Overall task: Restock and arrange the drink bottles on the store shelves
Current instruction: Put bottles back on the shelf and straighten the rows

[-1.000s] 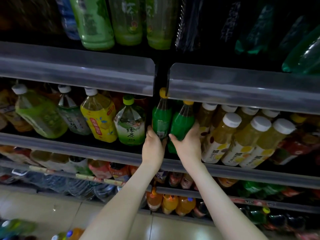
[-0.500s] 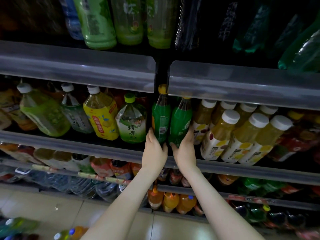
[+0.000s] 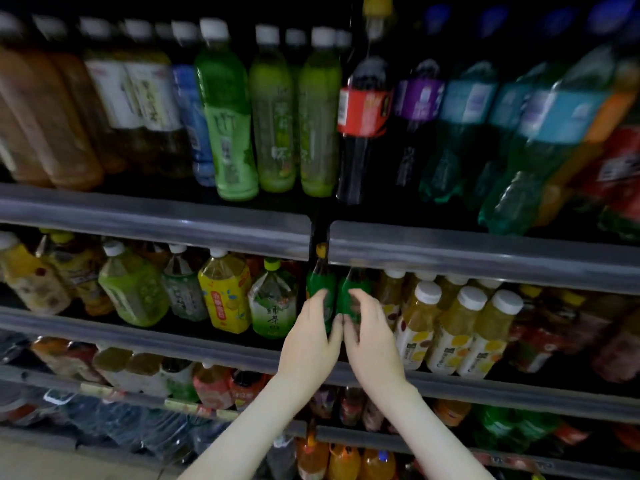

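Two green soda bottles stand side by side on the middle shelf, at the gap between the two shelf rails. The left green bottle (image 3: 320,277) has a yellow cap; the top of the right green bottle (image 3: 350,285) is hidden behind the upper rail. My left hand (image 3: 311,337) curls round the lower part of the left bottle. My right hand (image 3: 372,341) curls round the lower part of the right one. My thumbs meet between the bottles. Both hands are slightly blurred.
Yellow juice bottles with white caps (image 3: 450,327) stand right of the green pair, green tea bottles (image 3: 273,306) to the left. The upper shelf rail (image 3: 485,258) hangs just above the bottle tops. Tall bottles (image 3: 228,126) fill the shelf above. More drinks sit on the lower shelves (image 3: 214,386).
The two green bottles went from leaning to upright, further in under the rail. My hands slid down to their lower parts and came together. The view tilted up.
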A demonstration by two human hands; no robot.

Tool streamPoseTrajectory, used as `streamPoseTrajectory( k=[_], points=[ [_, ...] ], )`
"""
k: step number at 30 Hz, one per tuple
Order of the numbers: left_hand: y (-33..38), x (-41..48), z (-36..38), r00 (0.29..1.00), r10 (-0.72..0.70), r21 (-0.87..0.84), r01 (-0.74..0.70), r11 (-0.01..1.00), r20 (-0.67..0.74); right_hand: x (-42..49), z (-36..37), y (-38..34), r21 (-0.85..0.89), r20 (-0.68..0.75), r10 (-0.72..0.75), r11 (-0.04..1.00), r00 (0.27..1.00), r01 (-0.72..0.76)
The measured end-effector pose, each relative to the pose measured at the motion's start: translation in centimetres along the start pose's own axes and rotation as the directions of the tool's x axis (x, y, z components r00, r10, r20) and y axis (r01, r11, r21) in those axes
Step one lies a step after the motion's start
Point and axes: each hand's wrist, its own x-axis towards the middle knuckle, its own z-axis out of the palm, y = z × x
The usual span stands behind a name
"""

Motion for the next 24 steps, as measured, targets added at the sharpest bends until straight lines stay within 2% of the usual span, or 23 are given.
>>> streamPoseTrajectory(
  k=[4,7,11,15,18,24],
  points=[
    [3.4,0.7,-3.2,0.993,0.106,-0.026,-0.108,0.994,-0.059,0.8,-3.2,-3.5,0.005,-0.065,-0.167,0.986,0.984,0.167],
    [5.4,1.5,-5.6,0.977,0.158,0.006,-0.158,0.987,-0.141,2.2,-5.6,-5.6,0.023,-0.118,-0.230,0.972,0.966,0.234],
    [7.1,3.0,-8.9,0.956,0.197,0.073,-0.185,0.980,-0.219,4.6,-8.2,-7.9,0.100,-0.163,-0.213,0.968,0.963,0.231],
    [7.0,4.7,-11.8,0.928,0.240,0.191,-0.191,0.963,-0.285,6.4,-9.4,-9.1,0.120,-0.145,-0.147,0.979,0.978,0.165],
    [5.7,6.1,-13.8,0.919,0.235,0.261,-0.154,0.953,-0.315,6.7,-8.8,-9.8,0.082,-0.157,-0.134,0.986,0.978,0.148],
    [1.4,10.1,-18.8,0.944,0.149,0.265,-0.069,0.962,-0.295,7.8,-4.8,-13.4,0.039,-0.209,-0.127,0.990,0.970,0.138]
  ],
)
